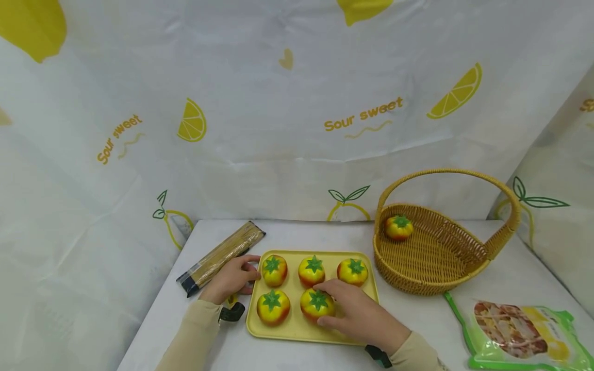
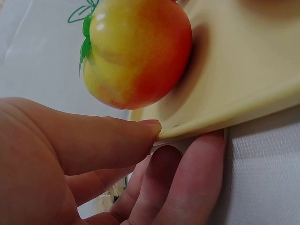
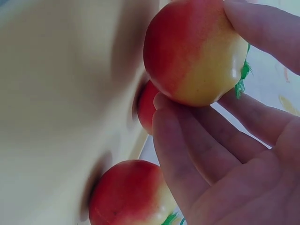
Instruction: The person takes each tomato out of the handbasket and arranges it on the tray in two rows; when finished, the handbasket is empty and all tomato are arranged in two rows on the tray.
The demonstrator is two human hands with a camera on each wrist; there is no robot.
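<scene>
Several yellow-red tomatoes with green star-shaped leaf tops stand in two rows on a pale yellow tray (image 1: 315,335). My left hand (image 1: 236,275) pinches the tray's left edge; in the left wrist view the thumb (image 2: 112,140) lies at the rim, with fingers beneath. Beside that thumb is the back-left tomato (image 2: 140,51). My right hand (image 1: 359,314) grips the front-row middle tomato (image 1: 314,304) from its right, thumb and fingers spread around its sides. In the right wrist view, this held tomato (image 3: 194,51) is close over the tray, with another tomato (image 3: 129,194) below it.
A wicker basket (image 1: 427,286) with a tall handle stands right of the tray, with one tomato (image 1: 399,227) inside. Behind my left hand lies a long clear packet of thin sticks (image 1: 227,252). A green-edged food bag (image 1: 524,332) lies at the front right.
</scene>
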